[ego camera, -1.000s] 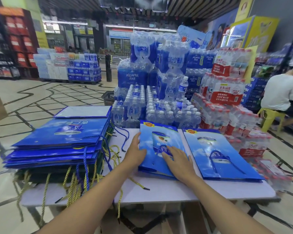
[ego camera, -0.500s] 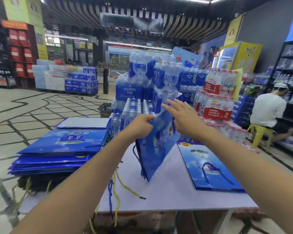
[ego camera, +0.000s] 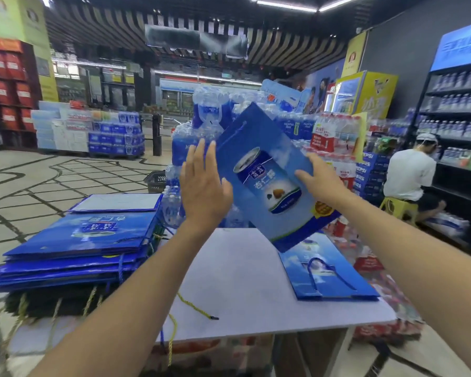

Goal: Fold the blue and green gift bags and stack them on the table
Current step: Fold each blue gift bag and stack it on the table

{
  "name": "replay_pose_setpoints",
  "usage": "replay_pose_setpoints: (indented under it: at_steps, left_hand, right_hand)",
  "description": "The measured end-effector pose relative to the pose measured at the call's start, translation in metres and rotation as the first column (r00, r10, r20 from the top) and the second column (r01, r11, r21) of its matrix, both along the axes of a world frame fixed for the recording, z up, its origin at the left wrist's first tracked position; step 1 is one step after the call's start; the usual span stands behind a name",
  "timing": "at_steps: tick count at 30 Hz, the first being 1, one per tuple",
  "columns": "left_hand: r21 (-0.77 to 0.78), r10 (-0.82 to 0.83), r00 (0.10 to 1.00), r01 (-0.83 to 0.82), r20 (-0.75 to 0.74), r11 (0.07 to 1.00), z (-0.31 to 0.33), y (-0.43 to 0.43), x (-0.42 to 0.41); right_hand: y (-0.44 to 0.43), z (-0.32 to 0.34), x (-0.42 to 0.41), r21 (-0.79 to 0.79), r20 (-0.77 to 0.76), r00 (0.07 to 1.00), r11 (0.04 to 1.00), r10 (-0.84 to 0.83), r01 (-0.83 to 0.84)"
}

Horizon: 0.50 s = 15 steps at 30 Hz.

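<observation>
I hold a blue gift bag [ego camera: 267,180] with a can picture tilted in the air above the white table [ego camera: 237,289]. My left hand [ego camera: 204,189] presses flat against its left edge, fingers straight up. My right hand [ego camera: 320,178] holds its right edge, thumb on the front face. A folded blue bag [ego camera: 326,273] lies flat at the table's right. At the left stands a stack of folded blue bags [ego camera: 76,248] on top of dark green bags [ego camera: 52,302] with yellow cord handles.
Packs of bottled water [ego camera: 201,137] are piled right behind the table. A person [ego camera: 411,175] sits on a yellow stool [ego camera: 397,206] by shelves at the right. Loose yellow cord [ego camera: 196,308] hangs over the table's front edge.
The blue bag lay flat on the table under both hands; it has been lifted, turned and now hangs tilted in the air between my hands.
</observation>
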<state>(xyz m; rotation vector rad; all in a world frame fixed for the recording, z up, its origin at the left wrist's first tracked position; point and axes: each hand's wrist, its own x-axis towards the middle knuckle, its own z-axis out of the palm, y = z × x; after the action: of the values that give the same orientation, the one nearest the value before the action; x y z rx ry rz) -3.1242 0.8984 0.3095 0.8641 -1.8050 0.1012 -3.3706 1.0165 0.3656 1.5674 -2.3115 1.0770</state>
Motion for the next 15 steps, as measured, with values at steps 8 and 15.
replay_pose_setpoints:
  at_steps: [8, 15]
  left_hand:
    - [0.719, -0.426, 0.808, 0.571, -0.407, 0.396, -0.053, 0.038, -0.079]
    - [0.798, -0.473, 0.825, 0.495, -0.308, 0.343, -0.104, 0.044, -0.135]
  right_hand:
    - [0.021, -0.034, -0.070, -0.067, 0.386, 0.913, 0.983, -0.132, 0.171]
    - [0.046, -0.104, -0.124, 0.106, 0.476, 0.852, 0.976, -0.216, 0.188]
